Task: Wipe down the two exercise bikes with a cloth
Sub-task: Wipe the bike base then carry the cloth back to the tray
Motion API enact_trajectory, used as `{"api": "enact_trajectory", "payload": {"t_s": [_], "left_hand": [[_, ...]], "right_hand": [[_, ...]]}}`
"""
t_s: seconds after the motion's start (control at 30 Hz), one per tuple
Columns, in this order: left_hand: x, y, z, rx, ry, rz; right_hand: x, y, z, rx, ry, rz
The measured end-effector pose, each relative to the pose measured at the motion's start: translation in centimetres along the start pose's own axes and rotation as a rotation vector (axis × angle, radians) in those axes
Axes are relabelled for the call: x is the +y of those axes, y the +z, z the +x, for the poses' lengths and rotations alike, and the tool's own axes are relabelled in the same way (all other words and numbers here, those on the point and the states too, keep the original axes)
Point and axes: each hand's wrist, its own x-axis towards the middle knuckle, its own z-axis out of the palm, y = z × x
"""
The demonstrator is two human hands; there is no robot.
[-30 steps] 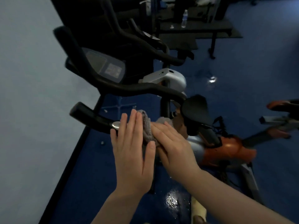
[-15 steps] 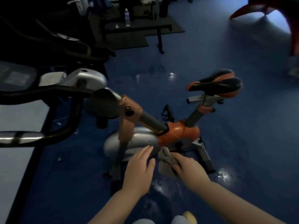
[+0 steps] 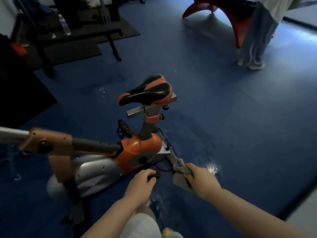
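bike handlebars: cut off left | left hand: grasped object unclear | cloth: partly hidden

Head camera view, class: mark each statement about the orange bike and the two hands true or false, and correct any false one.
1. The right hand holds a grey cloth. True.
2. The left hand lies flat on the saddle. False: it is low, fingers curled on a dark part by the bike's orange housing.
3. A water bottle stands on the bench. True.
4. The floor is red. False: it is blue.
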Motion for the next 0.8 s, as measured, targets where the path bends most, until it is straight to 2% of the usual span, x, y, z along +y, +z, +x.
{"api": "enact_trajectory", "payload": {"t_s": [0.17, 0.3, 0.8], "left_hand": [[3.6, 1.3, 4.9, -0.059, 0.023, 0.006], [6.3, 1.6, 10.7, -0.047, 0.032, 0.002], [19.4, 4.9, 28.0, -0.146, 0.066, 0.01]], "right_hand": [[2.3, -2.4, 4.1, -0.02, 0.025, -0.012], [3.9, -4.9, 8.7, -0.036, 0.034, -0.032], [11.2, -17.8, 24.5, -0.042, 0.073, -0.012]]}}
